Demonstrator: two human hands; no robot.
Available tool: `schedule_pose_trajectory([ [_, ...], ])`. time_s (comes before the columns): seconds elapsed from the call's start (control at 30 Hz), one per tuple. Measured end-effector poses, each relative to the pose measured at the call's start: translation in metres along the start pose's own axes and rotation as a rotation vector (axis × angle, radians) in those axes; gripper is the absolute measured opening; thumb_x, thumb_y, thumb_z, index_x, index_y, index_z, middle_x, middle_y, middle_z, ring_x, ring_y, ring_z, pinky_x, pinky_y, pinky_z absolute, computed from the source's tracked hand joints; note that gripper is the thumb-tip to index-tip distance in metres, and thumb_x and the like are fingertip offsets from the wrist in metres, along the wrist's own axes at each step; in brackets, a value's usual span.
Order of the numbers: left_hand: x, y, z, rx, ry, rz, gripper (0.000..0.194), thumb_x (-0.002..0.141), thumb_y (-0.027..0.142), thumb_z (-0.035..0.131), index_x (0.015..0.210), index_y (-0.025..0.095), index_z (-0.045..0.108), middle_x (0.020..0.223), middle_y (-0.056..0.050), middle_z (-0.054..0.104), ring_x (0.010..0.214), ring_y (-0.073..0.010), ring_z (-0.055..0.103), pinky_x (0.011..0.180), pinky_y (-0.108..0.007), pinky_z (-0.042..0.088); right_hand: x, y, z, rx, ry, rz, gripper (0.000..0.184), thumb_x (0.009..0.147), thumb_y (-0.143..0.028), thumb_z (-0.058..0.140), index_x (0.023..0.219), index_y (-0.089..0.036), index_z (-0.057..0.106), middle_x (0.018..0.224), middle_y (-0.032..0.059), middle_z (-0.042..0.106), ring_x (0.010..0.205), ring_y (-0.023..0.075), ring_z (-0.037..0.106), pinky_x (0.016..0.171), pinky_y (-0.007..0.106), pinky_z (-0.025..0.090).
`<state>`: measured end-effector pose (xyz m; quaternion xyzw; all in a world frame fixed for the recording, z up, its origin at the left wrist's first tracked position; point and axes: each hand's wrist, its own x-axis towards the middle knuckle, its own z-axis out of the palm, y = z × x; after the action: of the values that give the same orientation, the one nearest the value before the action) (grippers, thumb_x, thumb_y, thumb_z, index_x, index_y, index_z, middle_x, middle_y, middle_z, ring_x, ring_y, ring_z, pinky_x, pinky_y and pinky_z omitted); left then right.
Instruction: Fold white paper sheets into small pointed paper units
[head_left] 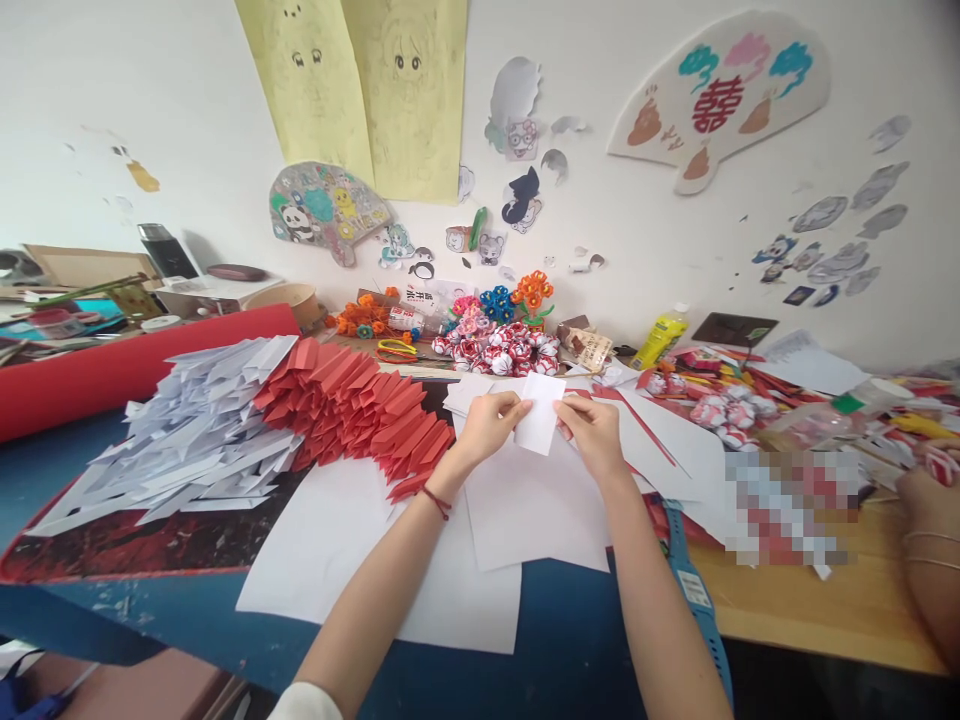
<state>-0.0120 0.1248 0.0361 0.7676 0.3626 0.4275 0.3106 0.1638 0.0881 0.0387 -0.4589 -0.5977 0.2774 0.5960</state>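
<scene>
Between my hands is a small white paper piece (541, 415), held upright above the sheets on the table. My left hand (491, 425) pinches its left edge between thumb and fingers. On its right edge, my right hand (592, 428) has thumb and fingers closed. Beneath lie large white paper sheets (536, 520). Just left of my left hand runs a row of folded red paper pieces (360, 405), and beyond it a heap of folded white paper pieces (202, 430).
A red roll (150, 360) lies at the left. Paper flowers (502, 345) and yellow-handled scissors (396, 350) sit along the wall. A yellow bottle (661, 338) stands at the back right. Another person's hand (930, 490) is at the right edge, near a wooden table (817, 620).
</scene>
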Motion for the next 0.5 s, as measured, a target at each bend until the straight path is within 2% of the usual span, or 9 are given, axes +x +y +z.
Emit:
schedule_pose_trajectory([
  [0.1, 0.0003, -0.0015, 0.0011, 0.059, 0.037, 0.001, 0.046, 0.091, 0.048, 0.045, 0.058, 0.016, 0.044, 0.055, 0.004, 0.045, 0.056, -0.0088, 0.039, 0.056, -0.023, 0.027, 0.0002, 0.0006, 0.0006, 0.009, -0.007, 0.017, 0.026, 0.079, -0.033, 0.065, 0.06, -0.016, 0.063, 0.053, -0.002, 0.053, 0.043, 0.0086, 0.042, 0.043, 0.024, 0.033],
  [0.23, -0.0002, -0.0004, 0.0024, 0.03, 0.015, 0.008, 0.046, 0.092, 0.048, 0.042, 0.059, 0.016, 0.042, 0.055, 0.004, 0.04, 0.056, -0.0086, 0.036, 0.054, -0.023, 0.025, 0.0008, 0.0026, 0.0001, 0.034, 0.03, 0.022, 0.024, 0.078, -0.033, 0.067, 0.061, -0.016, 0.064, 0.054, -0.002, 0.054, 0.043, 0.0087, 0.044, 0.043, 0.023, 0.034],
  [0.33, -0.001, 0.0018, 0.0021, 0.075, 0.044, 0.011, 0.047, 0.092, 0.047, 0.043, 0.056, 0.016, 0.038, 0.052, 0.005, 0.036, 0.054, -0.0086, 0.033, 0.054, -0.024, 0.023, 0.0007, 0.0022, 0.0004, 0.053, 0.031, 0.024, 0.025, 0.078, -0.033, 0.067, 0.059, -0.016, 0.063, 0.053, -0.0019, 0.053, 0.044, 0.009, 0.044, 0.044, 0.024, 0.035],
  [0.5, -0.0016, 0.0021, 0.0028, -0.006, -0.004, 0.011, 0.044, 0.092, 0.049, 0.042, 0.062, 0.018, 0.047, 0.055, 0.003, 0.05, 0.055, -0.0102, 0.046, 0.056, -0.022, 0.031, 0.001, -0.0007, 0.0027, 0.101, 0.086, 0.029, 0.031, 0.079, -0.034, 0.065, 0.054, -0.017, 0.057, 0.049, -0.0029, 0.047, 0.045, 0.0089, 0.041, 0.046, 0.024, 0.034],
])
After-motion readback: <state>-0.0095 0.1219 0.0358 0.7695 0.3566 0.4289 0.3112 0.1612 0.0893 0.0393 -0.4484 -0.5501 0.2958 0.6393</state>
